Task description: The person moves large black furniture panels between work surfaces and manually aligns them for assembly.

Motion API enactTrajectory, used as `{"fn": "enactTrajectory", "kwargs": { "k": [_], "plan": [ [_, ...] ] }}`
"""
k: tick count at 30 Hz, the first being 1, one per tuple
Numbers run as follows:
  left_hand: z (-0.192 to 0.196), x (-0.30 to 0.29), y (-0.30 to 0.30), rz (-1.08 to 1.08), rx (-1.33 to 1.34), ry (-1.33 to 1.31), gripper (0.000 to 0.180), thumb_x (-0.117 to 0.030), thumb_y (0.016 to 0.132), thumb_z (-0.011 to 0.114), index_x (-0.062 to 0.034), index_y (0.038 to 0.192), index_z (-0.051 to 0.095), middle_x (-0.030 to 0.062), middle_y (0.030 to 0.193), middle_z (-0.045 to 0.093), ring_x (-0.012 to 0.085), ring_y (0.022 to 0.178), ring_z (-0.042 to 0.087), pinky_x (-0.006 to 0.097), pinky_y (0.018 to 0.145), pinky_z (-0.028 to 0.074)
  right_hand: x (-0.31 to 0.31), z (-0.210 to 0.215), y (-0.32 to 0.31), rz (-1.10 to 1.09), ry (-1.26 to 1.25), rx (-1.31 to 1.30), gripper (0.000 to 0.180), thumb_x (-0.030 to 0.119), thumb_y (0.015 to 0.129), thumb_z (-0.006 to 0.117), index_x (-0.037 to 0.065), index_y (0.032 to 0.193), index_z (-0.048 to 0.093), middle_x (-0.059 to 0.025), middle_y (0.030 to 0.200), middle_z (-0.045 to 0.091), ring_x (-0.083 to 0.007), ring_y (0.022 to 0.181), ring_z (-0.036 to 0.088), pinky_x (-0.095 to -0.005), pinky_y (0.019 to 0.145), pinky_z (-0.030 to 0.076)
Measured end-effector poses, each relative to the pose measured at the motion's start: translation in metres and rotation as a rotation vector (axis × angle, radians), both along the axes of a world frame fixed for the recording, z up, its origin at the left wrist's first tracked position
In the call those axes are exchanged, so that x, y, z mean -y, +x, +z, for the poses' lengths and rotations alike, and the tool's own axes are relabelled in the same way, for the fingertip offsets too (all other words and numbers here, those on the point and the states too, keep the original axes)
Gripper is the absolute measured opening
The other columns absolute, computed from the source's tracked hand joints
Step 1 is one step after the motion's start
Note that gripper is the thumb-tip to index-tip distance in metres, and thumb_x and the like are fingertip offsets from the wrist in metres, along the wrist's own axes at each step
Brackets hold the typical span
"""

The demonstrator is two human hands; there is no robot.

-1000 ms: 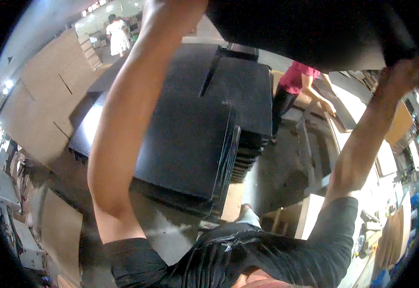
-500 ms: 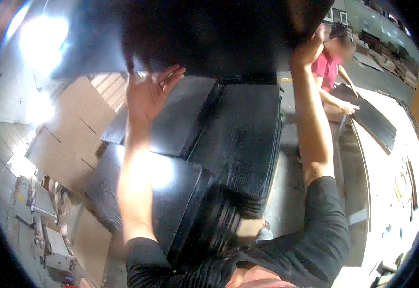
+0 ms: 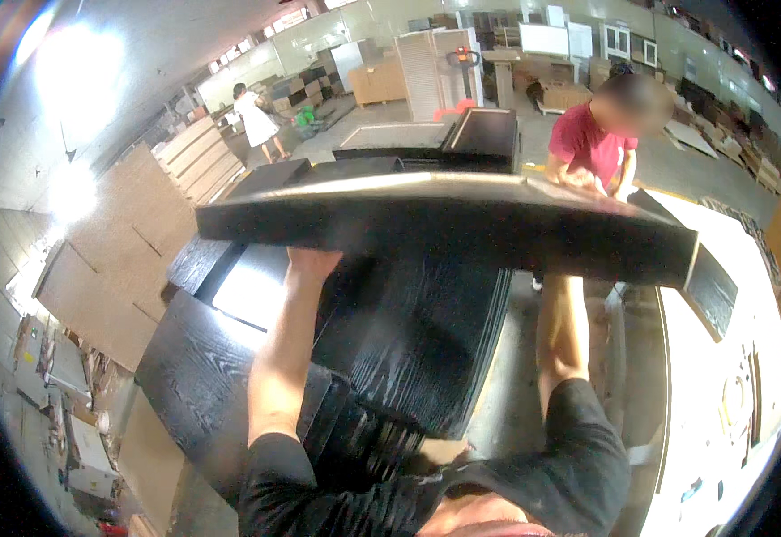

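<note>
Black panel aloft | black board stacks beneath | grey workshop floor behind

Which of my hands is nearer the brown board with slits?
Left hand: right of the board, at the lower edge of the black panel. Right hand: hidden by the panel, its forearm farther right.

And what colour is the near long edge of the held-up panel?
The near edge is black, best seen in the head view.

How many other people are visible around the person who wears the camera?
2: a person in white stands in the left background; a person in red is beyond the raised black panel, toward its right end. Others may be hidden.
</note>
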State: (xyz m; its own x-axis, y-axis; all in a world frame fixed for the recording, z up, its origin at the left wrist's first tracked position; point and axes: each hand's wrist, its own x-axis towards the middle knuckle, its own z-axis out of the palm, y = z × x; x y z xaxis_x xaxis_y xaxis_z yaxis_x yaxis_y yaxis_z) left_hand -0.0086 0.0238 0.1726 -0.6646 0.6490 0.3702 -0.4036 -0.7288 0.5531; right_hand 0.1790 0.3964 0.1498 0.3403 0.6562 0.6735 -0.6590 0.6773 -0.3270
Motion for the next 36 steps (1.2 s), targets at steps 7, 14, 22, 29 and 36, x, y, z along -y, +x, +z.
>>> {"fn": "enactTrajectory", "kwargs": {
  "k": [7,14,22,29,36],
  "plan": [
    [-0.031,-0.009,0.005,0.177,0.118,-0.103,0.051,-0.04,0.102,0.044,-0.0024,0.134,0.055,0.0141,0.131,0.061,0.0288,0.119,0.059,0.043,0.101,0.049,-0.01,-0.093,-0.021,0.294,-0.269,0.045,0.046,0.039,0.098,0.043,0.003,0.077,0.064,-0.0093,0.08,0.063,-0.0198,0.072,0.058,-0.0344,0.066,0.046],
    [-0.056,0.0,-0.002,0.068,0.187,-0.134,0.05,-0.038,0.102,0.044,-0.0021,0.135,0.054,0.0145,0.134,0.059,0.0277,0.121,0.058,0.042,0.101,0.048,-0.028,-0.132,-0.03,0.449,-0.364,-0.01,0.049,0.042,0.098,0.04,0.003,0.082,0.065,-0.0115,0.088,0.066,-0.0227,0.08,0.061,-0.0374,0.071,0.05],
    [-0.067,0.047,-0.069,-0.171,-0.316,-0.845,0.05,-0.029,0.102,0.049,-0.0001,0.143,0.048,0.0099,0.146,0.051,0.019,0.131,0.05,0.035,0.11,0.041,-0.001,-0.19,0.001,0.952,-0.725,-0.089,0.045,0.046,0.098,0.048,0.005,0.099,0.067,-0.0121,0.1,0.067,-0.0247,0.094,0.064,-0.0404,0.079,0.055],
    [-0.146,0.06,-0.079,-0.288,-0.258,-1.306,0.113,-0.045,0.079,0.08,-0.0104,0.159,0.01,0.0133,0.166,0.004,0.0262,0.153,-0.002,0.042,0.123,0.005,0.017,-0.243,0.018,0.996,-0.924,1.028,0.049,0.037,0.09,0.068,0.006,0.126,0.061,-0.0092,0.115,0.066,-0.0205,0.102,0.064,-0.033,0.089,0.05],
    [-0.163,0.022,-0.075,0.251,-1.08,-1.896,0.061,-0.047,0.077,0.078,0.0067,0.104,0.07,0.0243,0.114,0.068,0.0371,0.106,0.066,0.045,0.091,0.052,-0.027,-0.283,-0.012,0.908,-0.769,0.99,0.079,0.02,0.09,0.07,0.007,0.155,0.029,-0.0118,0.14,0.053,-0.0238,0.117,0.058,-0.0348,0.098,0.047]
  ]
}}
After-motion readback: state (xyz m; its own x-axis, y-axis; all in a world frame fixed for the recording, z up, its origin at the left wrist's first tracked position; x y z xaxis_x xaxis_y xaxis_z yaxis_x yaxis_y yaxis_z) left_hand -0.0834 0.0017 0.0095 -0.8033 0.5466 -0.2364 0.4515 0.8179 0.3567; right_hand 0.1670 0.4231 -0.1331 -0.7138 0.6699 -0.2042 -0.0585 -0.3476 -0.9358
